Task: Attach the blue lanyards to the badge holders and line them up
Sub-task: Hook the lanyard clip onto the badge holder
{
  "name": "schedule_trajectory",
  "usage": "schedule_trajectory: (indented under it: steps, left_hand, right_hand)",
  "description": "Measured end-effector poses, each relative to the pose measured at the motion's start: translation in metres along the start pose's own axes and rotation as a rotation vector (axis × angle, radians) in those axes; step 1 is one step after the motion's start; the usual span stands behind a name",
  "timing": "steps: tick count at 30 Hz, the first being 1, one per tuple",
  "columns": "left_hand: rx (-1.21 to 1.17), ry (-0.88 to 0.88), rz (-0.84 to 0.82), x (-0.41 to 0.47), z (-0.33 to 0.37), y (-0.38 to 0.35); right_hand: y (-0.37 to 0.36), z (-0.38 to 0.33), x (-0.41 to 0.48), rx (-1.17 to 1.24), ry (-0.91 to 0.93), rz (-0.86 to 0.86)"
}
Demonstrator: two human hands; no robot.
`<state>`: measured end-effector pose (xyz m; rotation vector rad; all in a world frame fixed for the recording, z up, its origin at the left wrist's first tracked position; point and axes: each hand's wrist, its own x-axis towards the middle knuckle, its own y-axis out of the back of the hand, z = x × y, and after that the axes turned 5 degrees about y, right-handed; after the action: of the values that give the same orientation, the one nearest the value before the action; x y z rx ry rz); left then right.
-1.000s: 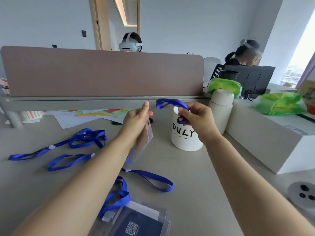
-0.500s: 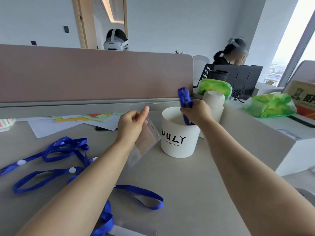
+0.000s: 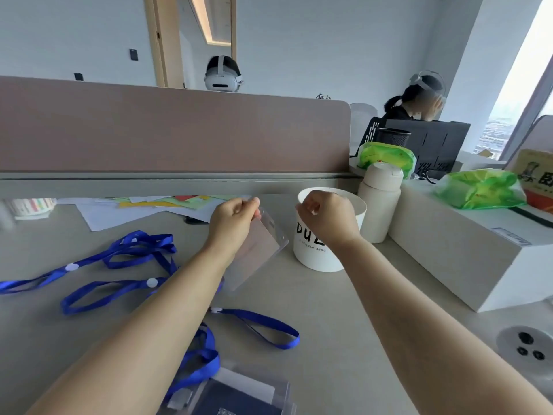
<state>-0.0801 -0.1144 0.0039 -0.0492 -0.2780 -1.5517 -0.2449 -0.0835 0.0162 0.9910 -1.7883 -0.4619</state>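
Note:
My left hand (image 3: 233,223) pinches the top edge of a clear badge holder (image 3: 257,253), which hangs tilted above the desk. My right hand (image 3: 326,220) is closed in a pinch just right of the holder, in front of the white "DULY" cup (image 3: 317,259); no lanyard shows in it. Several blue lanyards lie loose on the desk: a tangled one (image 3: 140,250) at left, a loop (image 3: 104,295) below it, and another loop (image 3: 263,327) under my left forearm. A further lanyard (image 3: 200,366) runs to a stack of badge holders (image 3: 248,393) at the bottom edge.
A cream bottle (image 3: 380,202) stands behind the cup, beside a white box (image 3: 454,253) carrying a green bag (image 3: 478,190). A brown partition (image 3: 173,133) closes the desk's far side, with papers (image 3: 134,208) below it. A cable grommet (image 3: 526,345) sits at right. Two people sit beyond.
My right hand held a blue lanyard above the cup; now it has dropped lower, closer to the holder, and no blue shows in it. My left hand keeps the holder raised.

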Motion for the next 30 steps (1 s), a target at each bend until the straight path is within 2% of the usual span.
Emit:
schedule_trajectory:
  steps: [6, 14, 19, 23, 27, 30]
  left_hand:
    - [0.263, -0.079, 0.105, -0.013, -0.015, 0.082]
    - [0.516, 0.01, 0.337, -0.037, -0.062, 0.192]
    - [0.608, 0.01, 0.361, -0.05, -0.082, 0.222]
    - [0.666, -0.017, 0.324, -0.058, -0.088, 0.23]
    - [0.749, -0.055, 0.357, -0.059, -0.091, 0.238]
    - [0.735, -0.11, 0.366, -0.06, -0.096, 0.237]
  right_hand:
    - [-0.052, -0.058, -0.027, 0.094, 0.136, -0.158]
    - [-0.118, -0.118, -0.047, 0.195, 0.186, -0.512]
    - [-0.147, -0.15, -0.047, 0.209, 0.244, -0.719]
    - [-0.166, -0.164, -0.048, 0.141, 0.231, -0.758]
    - [-0.177, -0.166, -0.05, 0.089, 0.224, -0.847]
    - [-0.178, -0.168, -0.05, 0.124, 0.246, -0.801]
